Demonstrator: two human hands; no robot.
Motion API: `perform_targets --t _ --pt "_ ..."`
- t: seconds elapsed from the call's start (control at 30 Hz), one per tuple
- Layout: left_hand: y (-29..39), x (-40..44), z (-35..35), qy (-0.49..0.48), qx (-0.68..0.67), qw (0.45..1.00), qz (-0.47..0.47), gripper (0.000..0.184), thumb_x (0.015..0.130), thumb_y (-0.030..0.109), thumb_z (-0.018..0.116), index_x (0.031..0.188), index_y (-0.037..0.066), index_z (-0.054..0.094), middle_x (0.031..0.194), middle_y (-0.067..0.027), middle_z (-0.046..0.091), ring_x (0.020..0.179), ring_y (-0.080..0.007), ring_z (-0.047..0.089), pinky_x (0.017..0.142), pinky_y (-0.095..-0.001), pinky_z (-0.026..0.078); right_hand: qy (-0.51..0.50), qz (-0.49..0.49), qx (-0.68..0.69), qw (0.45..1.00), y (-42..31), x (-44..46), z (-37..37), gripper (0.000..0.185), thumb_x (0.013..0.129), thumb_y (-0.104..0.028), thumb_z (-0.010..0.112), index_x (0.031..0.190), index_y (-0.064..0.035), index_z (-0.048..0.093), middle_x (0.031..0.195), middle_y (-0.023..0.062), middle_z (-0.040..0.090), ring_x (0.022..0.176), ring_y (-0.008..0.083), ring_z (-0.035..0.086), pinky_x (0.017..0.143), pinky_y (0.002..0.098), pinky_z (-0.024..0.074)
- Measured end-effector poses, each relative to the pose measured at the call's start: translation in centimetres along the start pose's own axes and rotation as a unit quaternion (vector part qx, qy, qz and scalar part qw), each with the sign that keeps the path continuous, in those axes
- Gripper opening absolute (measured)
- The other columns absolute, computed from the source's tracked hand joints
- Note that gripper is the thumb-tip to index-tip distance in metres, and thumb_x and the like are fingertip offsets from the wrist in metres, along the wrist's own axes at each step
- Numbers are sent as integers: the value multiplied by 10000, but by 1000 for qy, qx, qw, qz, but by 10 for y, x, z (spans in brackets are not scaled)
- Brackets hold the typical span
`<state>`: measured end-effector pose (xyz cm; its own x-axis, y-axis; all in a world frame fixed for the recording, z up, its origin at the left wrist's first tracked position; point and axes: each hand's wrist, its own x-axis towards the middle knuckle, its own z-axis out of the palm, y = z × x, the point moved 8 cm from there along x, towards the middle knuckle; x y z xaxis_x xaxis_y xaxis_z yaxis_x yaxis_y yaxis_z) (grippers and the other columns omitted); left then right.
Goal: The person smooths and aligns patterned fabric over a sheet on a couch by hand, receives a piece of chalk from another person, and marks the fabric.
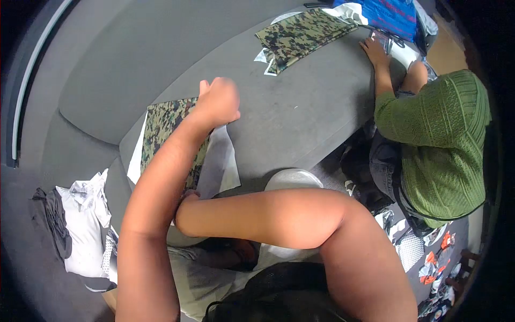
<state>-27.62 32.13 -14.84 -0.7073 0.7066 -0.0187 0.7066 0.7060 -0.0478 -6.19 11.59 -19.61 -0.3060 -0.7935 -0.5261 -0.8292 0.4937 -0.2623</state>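
My left hand [219,102] is closed in a fist, with its knuckles slightly blurred. It is over the upper right corner of a camouflage-print fabric piece [165,126]. Whether anything is pinched in its fingers is hidden. White sheet material [224,161] sticks out from under the print on both sides. My right arm reaches across to the left, and my right hand [190,196] is at the lower end of the fabric. My left forearm covers most of that hand, so its fingers do not show.
Another camouflage piece [300,40] lies at the far end of the grey padded surface [284,118]. A person in a green knit top [440,118] works at the right, beside a blue bag [383,19]. White cloths [83,231] lie at left; scraps [429,268] litter the floor at right.
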Motion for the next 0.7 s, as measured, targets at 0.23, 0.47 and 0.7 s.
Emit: perform_targets --t 0.23,0.47,0.7 --pt "6 5 -1 -7 27 1000 3 79 623 173 708 680 123 688 1001 3 633 1061 -230 517 890 -414 324 1 3 -8 1000 1 -5 -1 506 780 -363 703 1254 -200 635 1264 65 611 1139 334 561 876 534 458" --pt "-2 -20 -26 93 -78 992 21 70 662 185 735 712 142 713 1014 15 641 1104 -241 510 906 -423 319 18 -6 -6 1000 -1 16 6 503 821 -401 650 1290 -226 595 1258 45 611 1151 306 561 912 524 449" --pt "-11 -54 -42 206 -132 970 -9 54 706 187 754 751 167 732 1083 22 650 1139 -251 512 944 -418 332 -12 22 -19 1000 -4 32 15 448 817 -405 653 1231 -232 635 1237 26 625 1129 276 576 899 524 460"
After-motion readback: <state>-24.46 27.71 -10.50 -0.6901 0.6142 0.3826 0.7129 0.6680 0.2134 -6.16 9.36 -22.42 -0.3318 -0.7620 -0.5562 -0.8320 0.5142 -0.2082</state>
